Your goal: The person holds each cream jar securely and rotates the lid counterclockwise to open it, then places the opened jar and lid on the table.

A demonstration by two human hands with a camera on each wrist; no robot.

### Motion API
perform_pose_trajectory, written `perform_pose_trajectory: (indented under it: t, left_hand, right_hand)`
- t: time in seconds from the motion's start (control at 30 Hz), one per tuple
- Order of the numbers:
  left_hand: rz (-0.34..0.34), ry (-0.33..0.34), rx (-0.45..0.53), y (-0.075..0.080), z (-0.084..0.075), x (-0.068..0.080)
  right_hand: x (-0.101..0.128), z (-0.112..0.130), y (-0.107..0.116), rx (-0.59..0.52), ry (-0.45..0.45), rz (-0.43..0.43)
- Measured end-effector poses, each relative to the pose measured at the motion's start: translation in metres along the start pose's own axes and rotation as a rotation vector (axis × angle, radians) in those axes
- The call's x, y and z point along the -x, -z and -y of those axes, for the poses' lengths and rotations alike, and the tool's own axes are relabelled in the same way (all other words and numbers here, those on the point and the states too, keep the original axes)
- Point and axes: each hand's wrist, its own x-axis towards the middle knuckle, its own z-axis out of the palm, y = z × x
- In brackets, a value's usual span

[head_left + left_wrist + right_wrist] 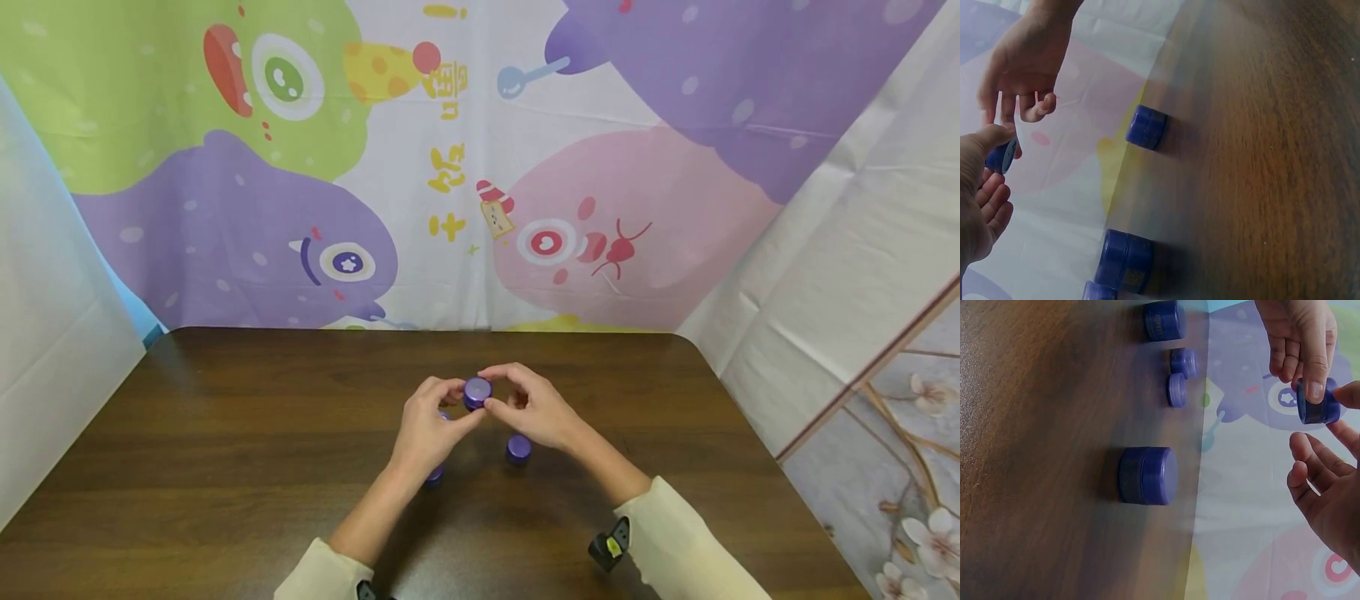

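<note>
A small purple screw-lid jar (477,392) is held up over the table between both hands. My left hand (429,425) pinches it from the left with thumb and fingers. From the right, my right hand (542,408) grips it with thumb and fingertips. In the right wrist view the held jar (1316,403) lies tilted on its side, with the left thumb on its darker body and the right fingertips at its lid end. Just below the right hand a lidded purple jar (518,449) stands on the table. Another purple jar (433,477) is mostly hidden by the left wrist.
In the right wrist view, a purple jar (1165,320), a smaller one (1185,362) and a flat purple disc-like piece (1176,390) are grouped on the brown table (225,500). A printed cartoon cloth (465,275) hangs behind the table's far edge.
</note>
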Motion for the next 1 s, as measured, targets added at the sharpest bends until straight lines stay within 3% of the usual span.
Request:
perform_pose_trajectory:
  t: [1.0]
  left_hand:
    - [0.016, 0.024, -0.011, -0.0025, 0.0004, 0.0015]
  right_hand:
    - [0.0014, 0.0023, 0.0015, -0.001, -0.024, -0.010]
